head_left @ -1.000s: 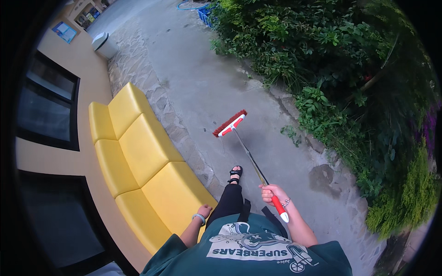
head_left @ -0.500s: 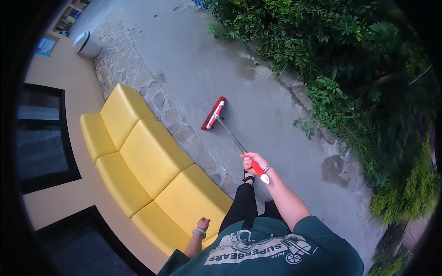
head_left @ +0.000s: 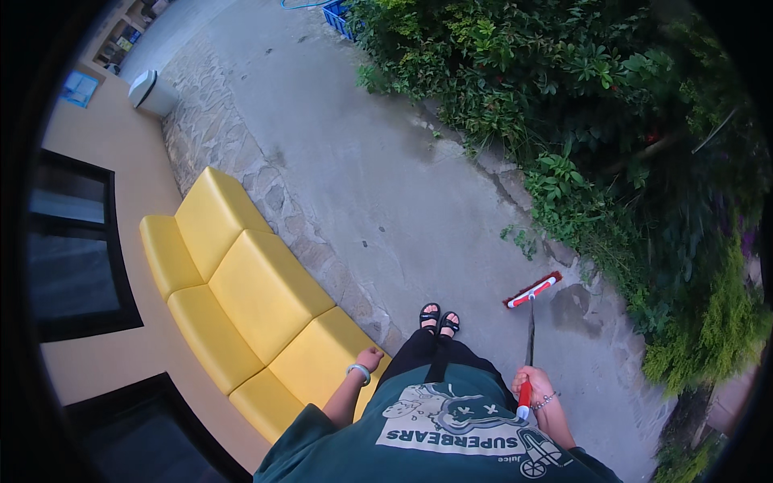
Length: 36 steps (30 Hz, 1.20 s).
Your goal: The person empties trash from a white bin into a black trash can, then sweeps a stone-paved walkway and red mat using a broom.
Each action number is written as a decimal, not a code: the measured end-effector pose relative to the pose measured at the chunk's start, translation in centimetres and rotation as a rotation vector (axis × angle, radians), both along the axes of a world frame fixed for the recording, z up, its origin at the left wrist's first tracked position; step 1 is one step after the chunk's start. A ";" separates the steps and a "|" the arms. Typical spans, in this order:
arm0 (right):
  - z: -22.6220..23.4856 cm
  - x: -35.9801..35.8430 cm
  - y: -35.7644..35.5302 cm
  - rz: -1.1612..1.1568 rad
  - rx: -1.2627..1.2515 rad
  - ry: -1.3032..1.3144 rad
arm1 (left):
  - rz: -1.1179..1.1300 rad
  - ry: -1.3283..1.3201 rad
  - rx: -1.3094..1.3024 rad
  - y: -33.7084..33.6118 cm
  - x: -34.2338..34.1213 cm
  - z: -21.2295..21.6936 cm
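My right hand (head_left: 531,381) is closed round the red grip of a long-handled push broom (head_left: 533,293). Its thin metal pole runs forward from my fist to a red and white head with dark red bristles. The head rests on the concrete to my right, near the planted edge. My left hand (head_left: 370,359) hangs beside my hip in front of the yellow bench, its fingers curled with nothing visible in them. A pale bangle circles the left wrist and a bracelet the right.
A yellow padded bench (head_left: 266,274) lines the wall on my left. A white bin (head_left: 153,95) stands farther along that wall. Dense shrubs (head_left: 515,88) border the right side, and a blue crate (head_left: 338,18) sits far ahead. Concrete paving (head_left: 386,201) lies between.
The broom has swung from ahead of me to my right, and its head now lies nearer the plants. My right hand has drawn back toward my body. Both feet now show side by side.
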State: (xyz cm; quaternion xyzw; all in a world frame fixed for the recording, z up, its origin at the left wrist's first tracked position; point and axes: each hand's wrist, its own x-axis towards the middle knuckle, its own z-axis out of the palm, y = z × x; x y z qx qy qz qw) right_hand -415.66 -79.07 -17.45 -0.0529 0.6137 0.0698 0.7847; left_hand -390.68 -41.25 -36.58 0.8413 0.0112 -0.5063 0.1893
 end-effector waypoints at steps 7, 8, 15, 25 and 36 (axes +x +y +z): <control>5.4 9.4 -1.1 -0.056 0.173 -0.402 | 0.140 0.351 -0.407 -19.9 7.9 11.3; 5.7 12.3 -1.2 -0.026 0.207 -0.476 | 0.138 0.411 -0.442 -22.2 8.9 12.2; 2.3 36.8 -3.7 0.305 0.103 -0.604 | 0.529 0.423 -0.617 -32.2 25.8 10.0; -12.2 79.2 -9.6 0.263 0.296 -0.579 | 0.779 0.243 -0.528 -37.7 69.1 -7.0; -22.4 88.3 -18.8 -0.264 0.264 -0.596 | 0.176 0.094 -0.287 -54.6 81.2 -15.9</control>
